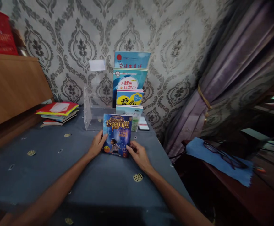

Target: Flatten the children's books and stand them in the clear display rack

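The tabletop [80,179] stretches wide to the left and near side, with its right edge slanting from beside the stand toward the near right corner, where the right forearm reaches in; a blue book [118,131] is held at the middle, cover facing the person, just on the near side of the see-through stand [87,108]; the left hand [96,145] and right hand [139,156] pinch its two sides, thumbs on the cover and the other fingers mostly hidden, parted only by the book's thickness; whether its lower edge touches the tabletop I cannot tell.

Four upright books [128,86] rise in tiers on the stand's right side, partly behind the held book; a white label [97,65] sits high at its far left.

A stack of books [59,114] lies far left, near a wooden cabinet [12,81]; the patterned wall [174,31] bounds the far side; a tied curtain [203,81] hangs to the right, beyond the edge.
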`<state>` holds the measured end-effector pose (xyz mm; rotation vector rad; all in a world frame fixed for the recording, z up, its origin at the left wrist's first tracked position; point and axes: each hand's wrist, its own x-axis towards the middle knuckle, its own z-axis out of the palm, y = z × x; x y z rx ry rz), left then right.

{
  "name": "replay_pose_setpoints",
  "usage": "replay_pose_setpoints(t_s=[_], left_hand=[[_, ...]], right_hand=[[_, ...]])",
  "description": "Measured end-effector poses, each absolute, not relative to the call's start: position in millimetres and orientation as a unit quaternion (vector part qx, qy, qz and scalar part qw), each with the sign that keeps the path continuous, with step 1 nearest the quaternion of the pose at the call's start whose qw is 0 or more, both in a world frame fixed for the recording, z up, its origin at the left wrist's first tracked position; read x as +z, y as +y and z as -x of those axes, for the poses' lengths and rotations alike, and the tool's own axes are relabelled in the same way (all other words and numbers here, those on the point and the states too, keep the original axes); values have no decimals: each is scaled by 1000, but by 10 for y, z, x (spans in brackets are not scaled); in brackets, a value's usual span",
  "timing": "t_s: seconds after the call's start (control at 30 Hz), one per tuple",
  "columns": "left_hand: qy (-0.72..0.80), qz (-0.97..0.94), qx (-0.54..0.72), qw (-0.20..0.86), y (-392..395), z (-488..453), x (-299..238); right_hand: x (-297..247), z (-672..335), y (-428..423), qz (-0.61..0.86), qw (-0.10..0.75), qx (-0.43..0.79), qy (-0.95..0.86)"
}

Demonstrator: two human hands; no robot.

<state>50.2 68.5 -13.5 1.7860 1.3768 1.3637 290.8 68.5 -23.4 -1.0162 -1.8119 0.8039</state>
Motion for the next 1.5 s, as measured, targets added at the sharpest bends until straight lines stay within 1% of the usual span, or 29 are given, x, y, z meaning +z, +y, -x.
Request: replay_pose_setpoints(t_s=[0.13,0.2,0.37,0.43,0.63,0.73,0.8,0.87,1.0,1.07,1.2,1.33,1.4,1.5], left_hand=[[489,-635,484,351,703,-480,-254],[495,-629,461,385,693,-464,-307],[553,-655,391,335,604,-457,-301],[561,-660,362,346,555,-472,-244],[573,-656,277,405,495,-490,-62],[589,-653,244,409,503,-497,-1],[609,-659,208,389,501,-513,41],[631,-680,158,338,489,-536,80],[668,-729,63,136,454,-606,116],[679,-731,28,68,450,-641,116],[681,-732,18,30,524,-666,128],[685,-727,36,20,681,-623,138],[690,-723,41,20,744,-605,122],[696,-717,45,8,786,-601,78]], right_hand=[[-241,-2923,679,416,428,376,-709],[-253,-2944,698,427,416,412,-689],[-294,-3008,766,469,385,513,-607],[-305,-3033,781,490,377,537,-574],[-293,-3081,768,509,318,519,-608],[-281,-3079,762,508,306,510,-623],[-274,-3071,761,510,299,502,-632],[-265,-3061,756,512,287,495,-640],[-238,-3047,730,517,262,484,-655],[-224,-3044,715,519,254,471,-666],[-195,-3047,698,512,237,448,-694],[-138,-3061,683,520,189,415,-722],[-90,-3060,675,532,168,346,-754],[-7,-3016,686,567,151,185,-788]])
